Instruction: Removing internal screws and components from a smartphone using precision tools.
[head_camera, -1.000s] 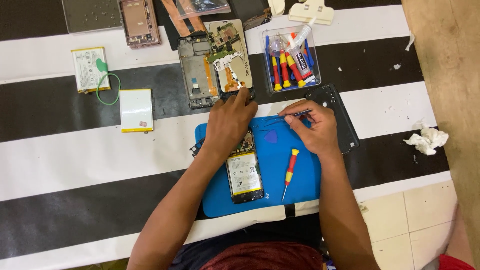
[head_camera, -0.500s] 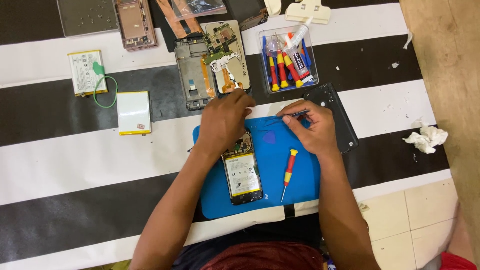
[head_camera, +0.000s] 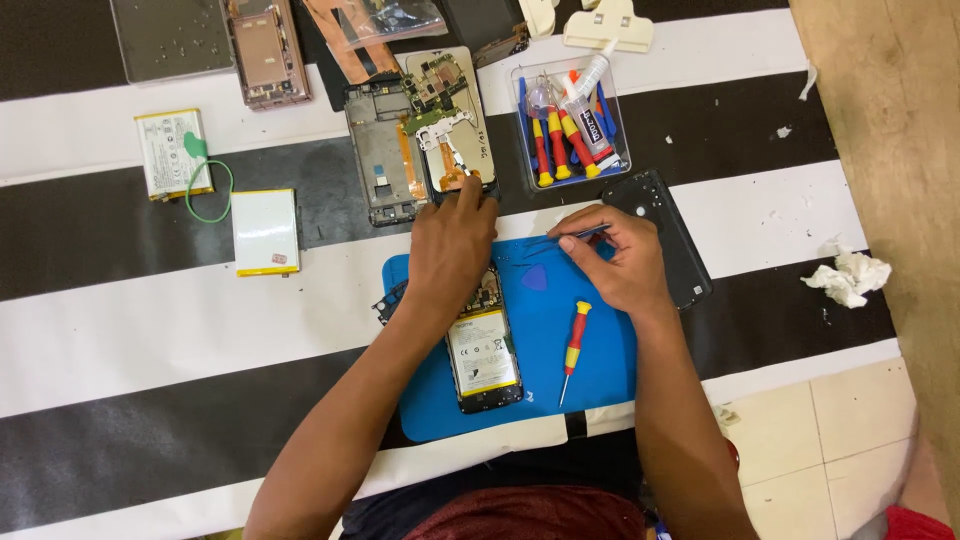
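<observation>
Head cam, looking straight down at the blue work mat (head_camera: 600, 370). An opened phone (head_camera: 482, 350) with its battery showing lies on the mat's left half. The left hand (head_camera: 450, 255) sits over the phone's top end, fingers stretched past the mat's far edge and touching a stripped phone frame (head_camera: 455, 135); it's not gripping anything. The right hand (head_camera: 610, 255) pinches thin tweezers (head_camera: 560, 238) over the mat's upper part. A red-and-yellow screwdriver (head_camera: 573, 340) lies loose on the mat, right of the phone.

Left hand (head_camera: 452, 248) now forward at dismantled phone (head_camera: 452, 135).
</observation>
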